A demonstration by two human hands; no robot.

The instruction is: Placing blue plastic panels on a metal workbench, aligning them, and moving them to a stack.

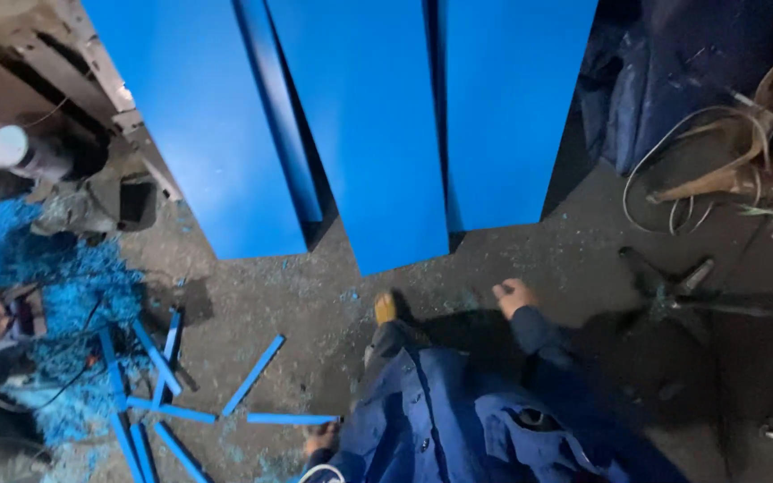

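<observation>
Three tall blue panels (386,134) are seen standing upright on the concrete floor (512,259), side by side along the far edge of the floor, with narrow dark gaps between them. The right hand (513,295) is held out just in front of the lower end of the right-hand panel, apart from it; the fingers are curled in loosely and nothing is gripped. The left hand (321,438) is seen low at the near edge of the floor, touching the end of a short blue strip (293,419) that lies flat; whether the fingers are closed on it cannot be told, as they are partly hidden by the dark blue jacket (440,420). A yellow shoe tip (386,309) is planted near the foot of the middle panel. More blue offcuts (158,376) are scattered towards the left edge of the floor, beside a heap of blue shavings (64,295). Coiled wire (673,170) lies towards the far right corner
</observation>
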